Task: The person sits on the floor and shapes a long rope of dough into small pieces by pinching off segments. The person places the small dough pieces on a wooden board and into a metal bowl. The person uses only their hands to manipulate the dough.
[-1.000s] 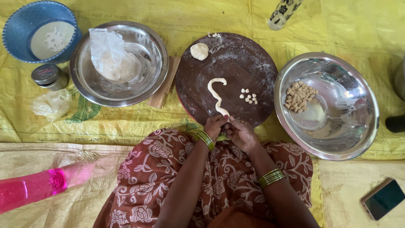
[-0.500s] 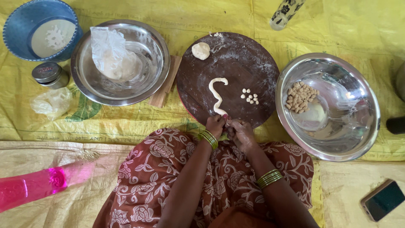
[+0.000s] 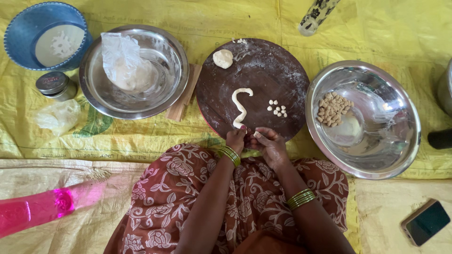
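At the near edge of the round board [image 3: 282,70], left hand [image 3: 235,140] and right hand [image 3: 269,145] pinch the dough rope [image 3: 240,107] end between pressed fingertips, seemingly nipping off bits like the pieces [image 3: 278,108] just beyond, so steady small pinches seem needed.

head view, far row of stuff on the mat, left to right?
Blue basket → small lidded jar → steel bowl with a plastic bag of dough → round dark board with the dough rope → steel bowl of small dough pieces.
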